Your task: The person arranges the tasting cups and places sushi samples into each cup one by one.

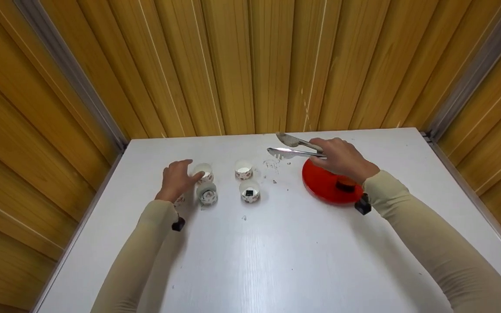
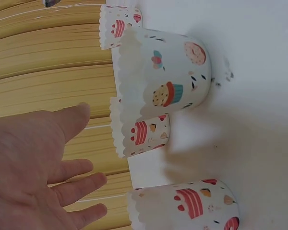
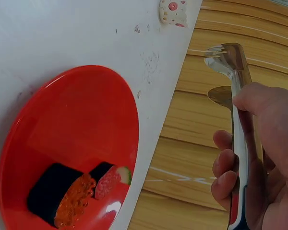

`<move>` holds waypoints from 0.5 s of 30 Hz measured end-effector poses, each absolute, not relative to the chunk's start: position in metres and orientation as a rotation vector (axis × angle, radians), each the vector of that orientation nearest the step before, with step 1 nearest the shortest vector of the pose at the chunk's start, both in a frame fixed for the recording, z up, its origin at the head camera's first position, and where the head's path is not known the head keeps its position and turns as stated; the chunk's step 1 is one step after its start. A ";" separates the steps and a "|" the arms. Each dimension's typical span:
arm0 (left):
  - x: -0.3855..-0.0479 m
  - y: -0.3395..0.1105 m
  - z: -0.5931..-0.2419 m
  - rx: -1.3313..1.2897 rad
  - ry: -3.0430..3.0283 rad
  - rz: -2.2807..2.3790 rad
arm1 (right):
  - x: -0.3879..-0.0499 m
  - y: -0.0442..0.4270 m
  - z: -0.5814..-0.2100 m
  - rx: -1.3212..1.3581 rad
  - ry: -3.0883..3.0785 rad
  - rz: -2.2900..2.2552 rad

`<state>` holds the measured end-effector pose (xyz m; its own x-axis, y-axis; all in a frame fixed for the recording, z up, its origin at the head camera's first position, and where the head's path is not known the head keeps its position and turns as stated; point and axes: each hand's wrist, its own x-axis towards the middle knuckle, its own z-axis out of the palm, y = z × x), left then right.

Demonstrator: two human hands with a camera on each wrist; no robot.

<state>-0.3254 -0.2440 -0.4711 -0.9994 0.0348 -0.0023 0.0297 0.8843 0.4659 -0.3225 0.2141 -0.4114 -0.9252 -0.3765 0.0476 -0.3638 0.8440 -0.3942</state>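
In the head view my right hand (image 1: 344, 157) grips metal tongs (image 1: 296, 153), their arms apart at the tips with nothing between them. It hovers over a red plate (image 1: 322, 187). On that plate, the right wrist view shows a seaweed-wrapped sushi piece with orange roe (image 3: 62, 196) and a smaller one with pink filling (image 3: 108, 182). My left hand (image 1: 175, 179) is over the paper baking cups, fingers spread and holding nothing. Nearest to it are a printed cup (image 1: 203, 174) and another in front (image 1: 207, 196); whether it touches them I cannot tell.
Two more cups stand to the right, one at the back (image 1: 244, 170) and one in front (image 1: 250, 192) with a small dark piece inside. Another cup (image 1: 179, 201) is partly hidden by my left wrist. Dark crumbs dot the white table (image 1: 250, 261); wood-look panels (image 1: 268, 65) enclose it.
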 end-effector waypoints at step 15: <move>-0.333 -0.248 -0.479 0.005 3.033 0.712 | -0.317 0.281 -0.421 -0.459 3.040 -0.432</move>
